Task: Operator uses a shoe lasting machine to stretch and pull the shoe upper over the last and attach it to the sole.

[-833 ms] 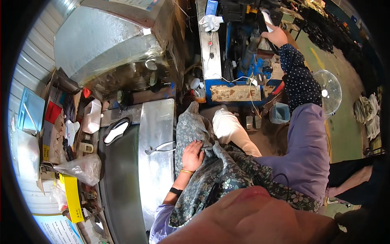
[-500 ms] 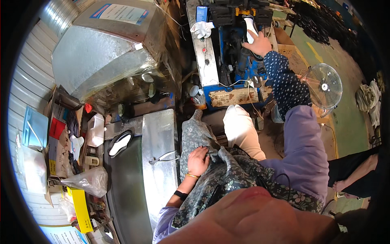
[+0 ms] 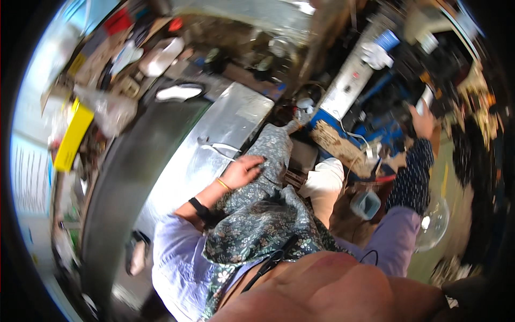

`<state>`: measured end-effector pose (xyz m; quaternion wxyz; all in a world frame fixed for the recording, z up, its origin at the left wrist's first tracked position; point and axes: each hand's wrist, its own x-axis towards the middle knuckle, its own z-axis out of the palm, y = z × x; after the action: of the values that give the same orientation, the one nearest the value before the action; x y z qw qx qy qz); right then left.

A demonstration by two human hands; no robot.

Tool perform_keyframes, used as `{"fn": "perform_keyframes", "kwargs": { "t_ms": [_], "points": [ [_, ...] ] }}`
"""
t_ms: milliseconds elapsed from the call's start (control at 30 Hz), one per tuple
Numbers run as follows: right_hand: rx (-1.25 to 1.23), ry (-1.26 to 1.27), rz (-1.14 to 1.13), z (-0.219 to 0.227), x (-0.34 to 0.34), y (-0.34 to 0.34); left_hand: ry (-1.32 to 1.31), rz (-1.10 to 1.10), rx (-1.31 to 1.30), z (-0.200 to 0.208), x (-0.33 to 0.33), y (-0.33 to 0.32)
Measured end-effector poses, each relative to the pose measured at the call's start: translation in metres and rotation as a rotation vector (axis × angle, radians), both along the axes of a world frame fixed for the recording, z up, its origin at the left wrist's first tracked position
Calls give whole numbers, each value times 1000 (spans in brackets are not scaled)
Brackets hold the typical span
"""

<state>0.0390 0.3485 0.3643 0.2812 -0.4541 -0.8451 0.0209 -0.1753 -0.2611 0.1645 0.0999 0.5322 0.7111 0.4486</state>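
Observation:
My left hand (image 3: 242, 170) lies on the floral apron (image 3: 252, 231) over my leg, fingers loosely stretched and holding nothing. Close by it, a pair of pliers (image 3: 217, 147) rests on the shiny metal sheet (image 3: 185, 161). Out at the far right, my right hand (image 3: 424, 122) reaches to a white, sole-shaped piece (image 3: 426, 99) mounted in a dark and blue machine (image 3: 383, 115). Its thumb and fingers look apart beside the piece; motion blur hides how firmly they touch. A dark shoe part with a white sole-shaped face (image 3: 179, 93) lies at the bench's far end.
A white glove (image 3: 376, 56) lies on the machine's pale side rail. Left of the bench are a yellow box (image 3: 74, 137) and a clear plastic bag (image 3: 110, 110). A wire fan (image 3: 433, 225) stands at right, and a translucent tub (image 3: 366, 204) sits below the machine.
The whole view has swung toward the left bench, so the machine now appears farther right. My left hand has shifted toward the pliers' handles. My right hand stays at the white piece.

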Motion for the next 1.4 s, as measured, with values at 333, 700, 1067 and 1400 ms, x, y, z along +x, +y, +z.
{"fn": "perform_keyframes", "kwargs": {
  "t_ms": [333, 700, 1067, 1400],
  "points": [
    [-114, 105, 49, 42, 21, 24, 676, 733, -705, 33, -236, -78],
    [-69, 90, 438, -82, 53, -210, 1036, 298, -1450, 27, -363, -46],
    [-90, 42, 105, -222, 187, -368, 889, 477, -630, 28, -334, 19],
    [-436, 363, 520, -193, 164, -373, 793, -195, 322, 161, -151, 26]
  ]
}}
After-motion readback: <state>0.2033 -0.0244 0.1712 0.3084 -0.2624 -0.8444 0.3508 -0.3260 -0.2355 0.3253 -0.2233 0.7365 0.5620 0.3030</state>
